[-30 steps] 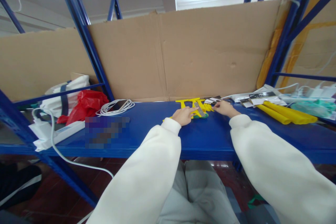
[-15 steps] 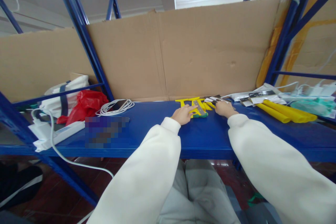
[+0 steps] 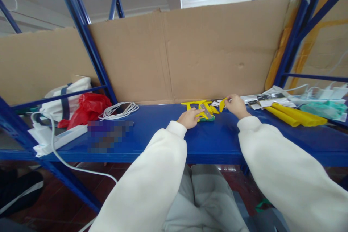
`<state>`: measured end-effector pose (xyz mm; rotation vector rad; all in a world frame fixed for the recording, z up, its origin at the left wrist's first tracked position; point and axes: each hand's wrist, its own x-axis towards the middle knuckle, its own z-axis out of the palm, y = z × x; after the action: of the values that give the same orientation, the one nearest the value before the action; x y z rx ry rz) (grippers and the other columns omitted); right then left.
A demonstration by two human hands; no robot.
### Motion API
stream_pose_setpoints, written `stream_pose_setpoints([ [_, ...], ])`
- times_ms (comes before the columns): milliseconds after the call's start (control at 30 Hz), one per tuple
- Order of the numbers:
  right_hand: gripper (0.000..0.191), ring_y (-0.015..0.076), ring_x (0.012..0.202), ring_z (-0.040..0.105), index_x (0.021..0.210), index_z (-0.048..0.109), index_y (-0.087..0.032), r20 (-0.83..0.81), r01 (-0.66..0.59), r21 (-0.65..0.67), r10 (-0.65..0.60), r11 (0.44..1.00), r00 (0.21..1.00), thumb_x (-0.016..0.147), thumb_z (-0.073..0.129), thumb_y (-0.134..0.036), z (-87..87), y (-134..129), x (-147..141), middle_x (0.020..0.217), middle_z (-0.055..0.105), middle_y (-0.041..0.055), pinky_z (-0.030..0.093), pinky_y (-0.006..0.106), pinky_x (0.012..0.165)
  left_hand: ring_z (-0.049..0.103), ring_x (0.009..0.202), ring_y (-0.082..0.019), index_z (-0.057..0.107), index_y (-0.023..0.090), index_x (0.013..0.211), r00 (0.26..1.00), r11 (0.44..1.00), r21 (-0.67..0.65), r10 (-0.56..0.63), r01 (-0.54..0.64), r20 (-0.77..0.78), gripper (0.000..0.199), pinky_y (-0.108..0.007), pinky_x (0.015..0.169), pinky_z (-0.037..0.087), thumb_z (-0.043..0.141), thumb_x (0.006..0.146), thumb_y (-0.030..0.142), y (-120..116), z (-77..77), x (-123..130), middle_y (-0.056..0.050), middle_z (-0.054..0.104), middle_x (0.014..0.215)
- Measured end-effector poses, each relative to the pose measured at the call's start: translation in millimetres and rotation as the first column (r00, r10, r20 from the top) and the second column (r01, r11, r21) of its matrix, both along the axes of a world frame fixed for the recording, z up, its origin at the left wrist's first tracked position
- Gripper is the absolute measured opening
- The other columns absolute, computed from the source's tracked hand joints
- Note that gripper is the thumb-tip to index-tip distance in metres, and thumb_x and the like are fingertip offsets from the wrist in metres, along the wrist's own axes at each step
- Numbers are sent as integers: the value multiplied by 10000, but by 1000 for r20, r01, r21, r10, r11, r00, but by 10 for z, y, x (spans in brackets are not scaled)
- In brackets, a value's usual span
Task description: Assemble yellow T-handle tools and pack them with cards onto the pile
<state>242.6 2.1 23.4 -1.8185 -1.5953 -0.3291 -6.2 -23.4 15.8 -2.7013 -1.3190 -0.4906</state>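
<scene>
On the blue shelf, my left hand (image 3: 189,117) is curled at the near side of a yellow scraper (image 3: 202,116). Its index finger reaches over the tool toward a flat grey blade (image 3: 208,111), and a green edge (image 3: 208,119) shows below. My right hand (image 3: 236,106) pinches a small flat yellow piece (image 3: 223,105) just above the shelf. Between the hands lie more small yellow pieces (image 3: 214,110). Behind the scraper is a yellow T-shaped tool (image 3: 190,104), and small white and black packets (image 3: 216,103) lie near the cardboard.
Yellow tubes (image 3: 296,114) and flat packages (image 3: 274,99) lie at right. A coiled white cable (image 3: 121,110), a red plastic bag (image 3: 91,107) and a white power strip (image 3: 63,139) lie at left. A cardboard wall (image 3: 190,54) closes the back; blue posts (image 3: 81,25) frame the shelf.
My right hand has lifted slightly and moved right, away from the small packets, with the yellow piece now showing in its fingers. My left hand stays on the scraper.
</scene>
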Motion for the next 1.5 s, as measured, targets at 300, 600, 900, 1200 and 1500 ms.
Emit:
stream_pose_setpoints([
  [300, 206, 275, 930, 675, 927, 677, -143, -85, -19, 11, 20, 1000, 996, 826, 522, -234, -28, 38, 20, 980, 729, 162, 483, 340, 798, 630, 1109, -210, 495, 303, 1439, 1000, 1000, 4, -4, 4, 1, 500, -308, 966, 490, 469, 947, 217, 0, -3, 11, -61, 628, 1233],
  [600, 164, 258, 888, 694, 943, 642, -157, -133, -39, 0, 39, 999, 990, 824, 553, -227, -71, 89, 54, 915, 741, 140, 496, 310, 754, 632, 1107, -209, 507, 299, 1428, 1000, 1000, 1, 2, -2, 0, 491, -303, 963, 492, 470, 945, 222, -2, -1, 13, -58, 625, 1239],
  [900, 194, 236, 855, 703, 816, 620, -187, -217, -78, -126, 50, 989, 975, 684, 620, -45, -127, 149, 24, 827, 739, 77, 511, 298, 749, 634, 1107, -207, 517, 300, 1422, 1000, 1000, 5, -17, 17, -8, 490, -300, 969, 491, 472, 941, 214, 0, -2, 4, -60, 629, 1243],
  [1200, 105, 160, 647, 683, 755, 655, -132, -879, -378, 91, 253, 921, 404, 726, 681, -34, -5, 2, -143, 685, 718, 74, 573, 285, 677, 637, 1111, -215, 512, 302, 1423, 1000, 1000, 4, -15, 15, 2, 489, -313, 970, 493, 477, 942, 224, 1, -4, -8, -65, 631, 1248],
  [1500, 119, 139, 612, 665, 763, 673, -110, -962, -508, 76, 198, 858, 190, 824, 607, -31, 115, -106, -255, 626, 703, 74, 537, 213, 574, 602, 1187, -224, 431, 233, 1482, 1000, 1000, -7, -17, 17, 22, 557, -331, 1019, 470, 494, 930, 198, 9, -14, 4, -91, 605, 1330],
])
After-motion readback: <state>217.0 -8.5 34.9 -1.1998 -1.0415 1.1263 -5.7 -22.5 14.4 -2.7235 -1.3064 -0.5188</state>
